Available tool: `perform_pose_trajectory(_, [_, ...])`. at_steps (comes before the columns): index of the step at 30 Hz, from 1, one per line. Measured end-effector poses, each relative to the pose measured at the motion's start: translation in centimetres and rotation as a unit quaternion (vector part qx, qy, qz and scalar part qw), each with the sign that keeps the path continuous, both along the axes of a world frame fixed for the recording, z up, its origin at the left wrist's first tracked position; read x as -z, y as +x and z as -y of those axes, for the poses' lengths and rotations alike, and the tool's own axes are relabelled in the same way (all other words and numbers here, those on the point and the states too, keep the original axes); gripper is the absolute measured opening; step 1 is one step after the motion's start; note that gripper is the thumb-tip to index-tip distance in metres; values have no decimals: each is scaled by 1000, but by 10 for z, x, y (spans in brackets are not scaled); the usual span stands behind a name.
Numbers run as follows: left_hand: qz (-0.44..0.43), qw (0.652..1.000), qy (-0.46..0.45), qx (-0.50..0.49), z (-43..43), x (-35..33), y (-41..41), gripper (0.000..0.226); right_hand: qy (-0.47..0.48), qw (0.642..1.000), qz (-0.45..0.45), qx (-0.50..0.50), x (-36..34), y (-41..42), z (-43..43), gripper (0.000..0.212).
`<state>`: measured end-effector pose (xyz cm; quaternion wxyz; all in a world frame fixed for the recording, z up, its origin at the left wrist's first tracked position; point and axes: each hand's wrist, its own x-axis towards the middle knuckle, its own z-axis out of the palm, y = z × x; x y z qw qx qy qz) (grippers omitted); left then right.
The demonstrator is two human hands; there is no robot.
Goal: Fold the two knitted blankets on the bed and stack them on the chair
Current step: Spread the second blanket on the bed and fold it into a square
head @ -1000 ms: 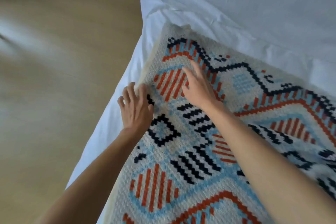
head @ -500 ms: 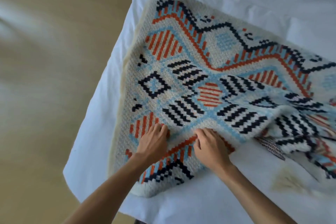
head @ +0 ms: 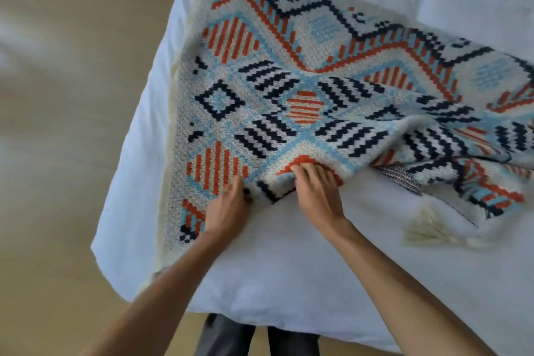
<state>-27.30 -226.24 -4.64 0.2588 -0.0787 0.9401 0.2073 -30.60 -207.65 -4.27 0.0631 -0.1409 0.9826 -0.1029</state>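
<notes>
Blanket (head: pixel 289 89): one patterned knit in cream, pale blue, orange and navy, lying on the bed (head: pixel 289 269) across its near left corner. The left part lies flat, with its edge running along the bed's left side. The right part is rumpled and partly turned over, showing the underside. A cream tassel (head: pixel 427 233) lies on the sheet just beside that rumpled end.

Left hand (head: pixel 228 211): placed on the near edge of the blanket, fingers curled into the knit. The grip looks closed on the edge, though the fingertips are hidden in the fabric.

Right hand (head: pixel 318 196): just beside the left, fingers bunched on the same near edge at an orange band, raising a small ridge of fabric. Grip closed on the blanket.

Judgement: both hands take the near edge close together to gain purchase for lifting it and carrying it over the flat part, making a fold. The flat left portion serves as the base for that fold. The rumpled right end will likely need straightening, or the fold will come out uneven.

Task status: folding at an early stage. A second blanket cannot be identified, and no chair is in view.

Surface and room: white sheet, soft and lightly creased. Pale wood-tone floor (head: pixel 72 124) at left, blurred. Dark trouser legs (head: pixel 225 338) show below the bed's near edge.
</notes>
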Motion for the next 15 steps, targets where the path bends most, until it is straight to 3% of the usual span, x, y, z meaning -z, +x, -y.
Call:
perform_pose_trajectory(1, [-12,997,8,-76,9,0,-11,22,-8,999,-25,22,-3,-2,-1,21])
perform_pose_trajectory(3, [-28,991,-8,-133,26,1,-28,29,-11,996,-73,54,-10,-3,-9,12])
perform_pose_trajectory(6, [-33,993,-64,-89,30,0,-39,41,3,990,-96,105,-14,3,-35,7])
perform_pose_trajectory(9, [-82,981,-172,-20,21,2,-39,52,17,980,-96,176,-11,7,-65,16])
perform_pose_trajectory(12, [-123,987,-104,-16,6,7,-30,29,35,992,-50,112,-4,8,-77,23])
perform_pose_trajectory(15, [-111,993,-14,30,-7,9,-15,14,-76,989,16,126,-1,-6,-69,34])
